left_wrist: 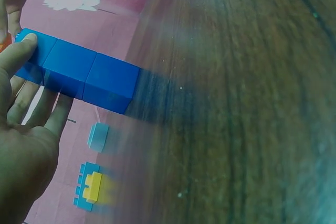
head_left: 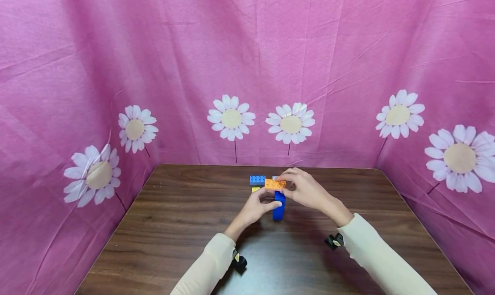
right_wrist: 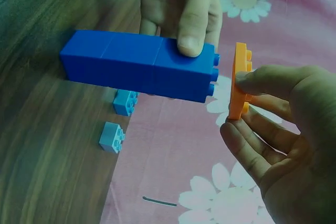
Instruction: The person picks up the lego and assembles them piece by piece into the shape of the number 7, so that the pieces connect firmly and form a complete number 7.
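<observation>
A dark blue tower of three stacked toy bricks [head_left: 278, 209] stands upright on the table. My left hand [head_left: 255, 208] grips its top brick, thumb on the near face and fingers behind, as the left wrist view shows. Just above the tower, my right hand [head_left: 307, 192] pinches a flat orange brick [head_left: 273, 184] with its studs up. The right wrist view shows a narrow gap between the orange brick [right_wrist: 238, 82] and the studs on the dark blue tower [right_wrist: 136, 66].
Behind the tower sit a lighter blue brick [head_left: 257, 180], a small yellow brick [head_left: 255, 189] and a pale blue brick [right_wrist: 112, 137]. The brown wooden table [head_left: 174, 226] ends at a pink cloth [head_left: 185, 71] with printed daisies, which hangs behind and on both sides.
</observation>
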`<move>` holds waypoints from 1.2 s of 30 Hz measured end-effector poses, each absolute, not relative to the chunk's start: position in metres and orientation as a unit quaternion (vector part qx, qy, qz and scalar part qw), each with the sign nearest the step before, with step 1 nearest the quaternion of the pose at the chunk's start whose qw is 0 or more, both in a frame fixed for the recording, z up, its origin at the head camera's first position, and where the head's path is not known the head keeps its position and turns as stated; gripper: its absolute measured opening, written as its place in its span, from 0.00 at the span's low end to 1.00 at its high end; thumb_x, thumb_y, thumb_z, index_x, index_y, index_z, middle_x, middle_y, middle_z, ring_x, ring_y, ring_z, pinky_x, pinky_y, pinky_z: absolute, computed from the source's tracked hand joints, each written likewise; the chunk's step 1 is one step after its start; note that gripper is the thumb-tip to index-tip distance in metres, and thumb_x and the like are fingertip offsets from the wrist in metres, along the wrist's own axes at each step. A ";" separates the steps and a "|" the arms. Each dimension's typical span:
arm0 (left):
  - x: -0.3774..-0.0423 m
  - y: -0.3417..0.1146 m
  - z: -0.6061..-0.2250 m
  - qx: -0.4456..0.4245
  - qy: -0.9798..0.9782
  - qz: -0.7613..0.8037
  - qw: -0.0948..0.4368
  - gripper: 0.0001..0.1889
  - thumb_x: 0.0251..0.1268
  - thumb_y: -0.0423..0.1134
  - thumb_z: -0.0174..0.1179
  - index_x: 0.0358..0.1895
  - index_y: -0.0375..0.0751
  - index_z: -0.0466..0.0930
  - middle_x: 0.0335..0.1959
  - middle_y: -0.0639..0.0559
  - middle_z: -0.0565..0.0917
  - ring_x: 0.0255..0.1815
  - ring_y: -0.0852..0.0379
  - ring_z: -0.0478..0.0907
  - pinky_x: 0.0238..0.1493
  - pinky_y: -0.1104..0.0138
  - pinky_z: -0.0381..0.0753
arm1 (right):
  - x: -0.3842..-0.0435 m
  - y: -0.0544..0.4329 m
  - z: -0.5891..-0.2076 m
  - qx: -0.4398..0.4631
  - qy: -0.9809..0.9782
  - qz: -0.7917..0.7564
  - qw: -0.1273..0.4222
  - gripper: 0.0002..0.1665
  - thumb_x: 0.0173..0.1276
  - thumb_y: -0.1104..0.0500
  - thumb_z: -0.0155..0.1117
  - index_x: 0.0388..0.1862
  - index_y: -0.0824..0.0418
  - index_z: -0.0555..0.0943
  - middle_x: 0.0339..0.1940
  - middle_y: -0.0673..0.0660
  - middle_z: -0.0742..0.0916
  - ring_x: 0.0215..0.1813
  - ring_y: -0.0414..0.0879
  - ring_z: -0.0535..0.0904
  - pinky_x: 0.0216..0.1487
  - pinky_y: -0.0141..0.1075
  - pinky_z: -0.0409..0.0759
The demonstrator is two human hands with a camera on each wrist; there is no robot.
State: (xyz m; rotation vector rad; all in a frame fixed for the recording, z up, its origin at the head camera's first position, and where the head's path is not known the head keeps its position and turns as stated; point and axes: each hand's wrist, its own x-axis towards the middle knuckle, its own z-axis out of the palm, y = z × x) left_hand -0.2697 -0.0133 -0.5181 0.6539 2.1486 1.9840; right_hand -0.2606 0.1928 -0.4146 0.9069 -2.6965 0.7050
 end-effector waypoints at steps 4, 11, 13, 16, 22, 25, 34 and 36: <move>-0.270 -0.011 -0.519 0.211 0.718 0.659 0.073 0.23 0.71 0.35 0.71 0.67 0.35 0.80 0.59 0.36 0.86 0.62 0.44 0.85 0.68 0.54 0.83 | -0.258 0.194 -0.412 0.318 -0.912 0.235 0.106 0.20 0.68 0.61 0.77 0.59 0.58 0.89 0.53 0.54 0.89 0.50 0.48 0.84 0.46 0.41 0.87; -0.272 -0.008 -0.520 0.209 0.711 0.666 0.079 0.25 0.71 0.36 0.71 0.69 0.37 0.79 0.63 0.38 0.86 0.63 0.44 0.85 0.68 0.55 0.83 | -0.255 0.198 -0.411 0.318 -0.919 0.216 0.085 0.20 0.68 0.61 0.78 0.59 0.57 0.89 0.53 0.53 0.89 0.47 0.45 0.83 0.46 0.38 0.86; -0.272 -0.007 -0.520 0.208 0.712 0.666 0.081 0.25 0.71 0.37 0.71 0.68 0.38 0.79 0.63 0.40 0.86 0.63 0.45 0.85 0.67 0.56 0.84 | -0.255 0.199 -0.411 0.320 -0.920 0.212 0.076 0.20 0.68 0.60 0.77 0.59 0.57 0.89 0.52 0.53 0.89 0.47 0.46 0.84 0.46 0.39 0.87; -0.272 -0.007 -0.520 0.207 0.711 0.667 0.081 0.24 0.71 0.37 0.71 0.67 0.38 0.79 0.62 0.40 0.85 0.61 0.47 0.86 0.65 0.58 0.85 | -0.255 0.200 -0.412 0.326 -0.919 0.210 0.067 0.20 0.69 0.61 0.77 0.59 0.58 0.89 0.52 0.53 0.89 0.45 0.47 0.85 0.46 0.40 0.88; -0.273 -0.005 -0.520 0.207 0.707 0.671 0.079 0.22 0.70 0.34 0.72 0.64 0.36 0.80 0.60 0.40 0.86 0.58 0.49 0.86 0.61 0.64 0.86 | -0.257 0.202 -0.414 0.346 -0.911 0.215 0.058 0.19 0.69 0.63 0.76 0.58 0.60 0.89 0.52 0.55 0.90 0.45 0.49 0.88 0.46 0.41 0.89; -0.273 -0.005 -0.521 0.204 0.708 0.671 0.081 0.21 0.69 0.34 0.73 0.62 0.36 0.81 0.58 0.41 0.87 0.55 0.54 0.86 0.58 0.67 0.86 | -0.258 0.203 -0.415 0.354 -0.908 0.217 0.053 0.18 0.70 0.63 0.76 0.58 0.60 0.89 0.52 0.55 0.90 0.45 0.48 0.89 0.47 0.41 0.90; -0.273 -0.006 -0.519 0.201 0.709 0.671 0.085 0.19 0.69 0.36 0.73 0.59 0.37 0.82 0.55 0.43 0.87 0.51 0.58 0.86 0.55 0.68 0.87 | -0.258 0.202 -0.416 0.360 -0.907 0.212 0.054 0.17 0.70 0.62 0.76 0.57 0.60 0.89 0.51 0.55 0.90 0.43 0.47 0.88 0.46 0.37 0.88; -0.273 -0.006 -0.520 0.199 0.709 0.671 0.087 0.18 0.69 0.36 0.73 0.59 0.38 0.82 0.55 0.44 0.87 0.51 0.58 0.86 0.55 0.68 0.87 | -0.258 0.201 -0.417 0.360 -0.907 0.212 0.055 0.17 0.70 0.62 0.76 0.57 0.61 0.89 0.51 0.55 0.90 0.44 0.46 0.88 0.46 0.37 0.89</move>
